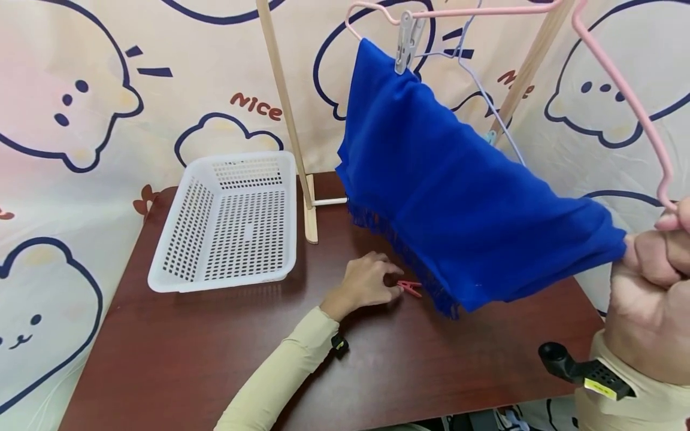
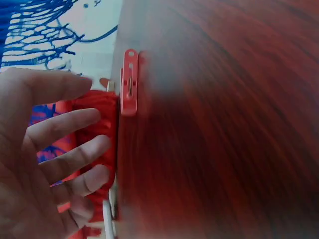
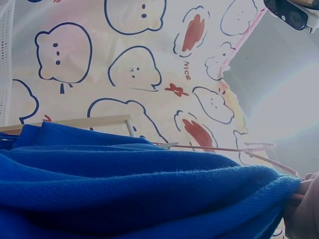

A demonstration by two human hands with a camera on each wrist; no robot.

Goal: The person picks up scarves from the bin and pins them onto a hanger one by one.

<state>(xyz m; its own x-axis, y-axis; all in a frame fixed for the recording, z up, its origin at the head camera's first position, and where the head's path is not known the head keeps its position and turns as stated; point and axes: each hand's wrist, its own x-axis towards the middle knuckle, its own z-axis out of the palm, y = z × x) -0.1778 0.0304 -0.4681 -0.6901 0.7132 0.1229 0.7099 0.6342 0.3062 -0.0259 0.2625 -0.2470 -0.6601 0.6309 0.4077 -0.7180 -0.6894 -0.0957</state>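
A blue fringed scarf (image 1: 458, 203) hangs from a pink clothes hanger (image 1: 625, 84), held at its far corner by a grey clothespin (image 1: 404, 48). At the right edge, my right hand (image 1: 654, 293) grips the scarf's near corner beside the end of the hanger. The right wrist view shows the scarf (image 3: 149, 184) stretched toward that hand (image 3: 305, 209). My left hand (image 1: 369, 280) is low over the table, close to a red clothespin (image 1: 411, 288). In the left wrist view, its fingers are spread and bent loosely, apart from the clothespin (image 2: 130, 82).
A white perforated basket (image 1: 156, 278) stands at the left on the brown table (image 1: 205, 353). Beside it rises a wooden rack (image 1: 286, 102). A second, pale purple hanger (image 1: 485, 90) hangs behind the scarf.
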